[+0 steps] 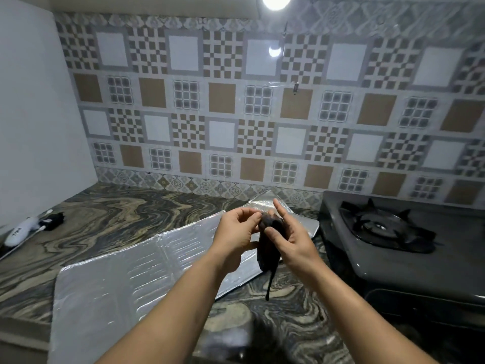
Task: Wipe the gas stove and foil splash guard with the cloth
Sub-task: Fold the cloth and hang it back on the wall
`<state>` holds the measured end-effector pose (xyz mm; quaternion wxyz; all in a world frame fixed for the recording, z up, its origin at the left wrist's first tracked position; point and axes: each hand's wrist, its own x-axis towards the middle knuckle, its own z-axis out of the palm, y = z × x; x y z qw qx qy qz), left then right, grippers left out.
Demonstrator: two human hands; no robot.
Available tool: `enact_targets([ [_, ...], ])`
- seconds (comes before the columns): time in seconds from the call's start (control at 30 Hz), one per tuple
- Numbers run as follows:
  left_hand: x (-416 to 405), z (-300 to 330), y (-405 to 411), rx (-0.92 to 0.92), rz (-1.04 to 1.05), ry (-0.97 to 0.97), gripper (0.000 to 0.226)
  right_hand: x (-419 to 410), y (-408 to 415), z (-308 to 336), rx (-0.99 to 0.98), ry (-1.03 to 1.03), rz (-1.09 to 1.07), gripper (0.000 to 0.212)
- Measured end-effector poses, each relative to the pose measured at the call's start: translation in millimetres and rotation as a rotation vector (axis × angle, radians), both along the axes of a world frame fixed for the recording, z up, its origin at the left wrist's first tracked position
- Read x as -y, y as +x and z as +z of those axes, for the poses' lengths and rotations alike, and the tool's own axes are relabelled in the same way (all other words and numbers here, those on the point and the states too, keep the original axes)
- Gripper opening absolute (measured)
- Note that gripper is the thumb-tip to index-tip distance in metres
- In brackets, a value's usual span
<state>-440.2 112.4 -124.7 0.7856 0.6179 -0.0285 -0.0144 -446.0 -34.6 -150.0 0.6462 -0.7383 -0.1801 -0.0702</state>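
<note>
We hold a dark cloth bunched between our left hand and right hand, both grips grasping it above the foil splash guard lying flat on the tabletop beside the gas stove.

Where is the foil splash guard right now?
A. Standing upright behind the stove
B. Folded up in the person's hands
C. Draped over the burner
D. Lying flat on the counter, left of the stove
D: the foil guard lies flat on the marbled counter, left of the stove, while both hands hold only the dark cloth.
</note>
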Motion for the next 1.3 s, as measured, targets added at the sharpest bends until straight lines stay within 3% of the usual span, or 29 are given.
enact_targets([
  [0.17, 34, 5, -14, 0.013, 0.060, 0.064, 0.010, 58, -8, -4, -0.006, 0.001, -0.069, 0.049],
  [0.4, 58, 9, -27, 0.105, 0.055, 0.282, 0.019, 122, -19, 0, 0.226, -0.406, -0.203, 0.034],
  [0.63, 60, 13, -21, 0.377, -0.038, 0.840, 0.059, 157, -23, 16, 0.307, -0.689, -0.092, 0.023],
  [0.77, 62, 9, -5, 0.585, -0.175, 1.215, 0.049, 159, -15, 20, 0.278, -0.759, -0.111, 0.037],
  [0.93, 62, -1, 19, 0.590, -0.165, 1.241, 0.037, 151, 6, 16, 0.160, -0.695, -0.142, 0.062],
  [1.03, 58, -6, 36, 0.509, -0.142, 1.172, 0.034, 143, 24, 18, 0.145, -0.704, -0.141, 0.065],
  [1.13, 53, -6, 58, 0.551, -0.122, 1.158, 0.025, 133, 49, 23, 0.171, -0.700, -0.163, 0.066],
  [1.3, 32, 5, 111, 0.649, -0.121, 1.255, 0.037, 122, 102, 33, 0.164, -0.906, -0.169, 0.070],
])
